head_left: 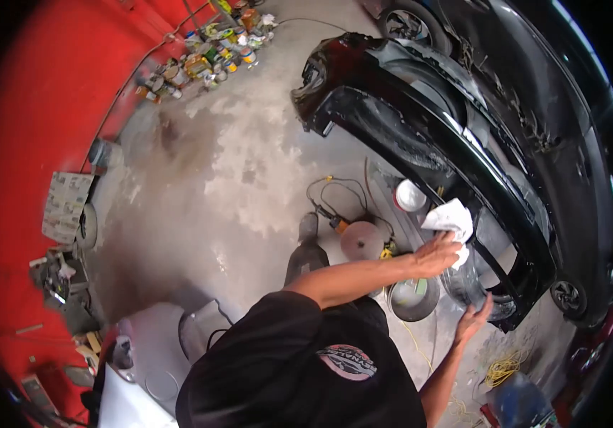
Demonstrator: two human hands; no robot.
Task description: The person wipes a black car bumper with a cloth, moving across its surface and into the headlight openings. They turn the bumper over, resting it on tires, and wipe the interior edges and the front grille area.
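Note:
A crumpled white cloth or paper towel (452, 217) is bunched in my left hand (438, 255), which reaches across to the near side of a black car body panel (410, 96). My fingers are wrapped on its lower part, and the rest fans out above them. Lower down, my right hand (472, 321) has its fingers stretched apart, fingertips right at the lower end of the panel. Near my left hand stand a round tub with a white top (411, 195) and a metal bowl (413, 307) with a green piece in it.
By my foot lies a disc-shaped power tool (362, 241) with its cord looped on the floor. A dark car (570, 135) stands behind the panel. Yellow cord (503, 371) is coiled at lower right. Cans and bottles (214, 60) line the red wall (42, 107).

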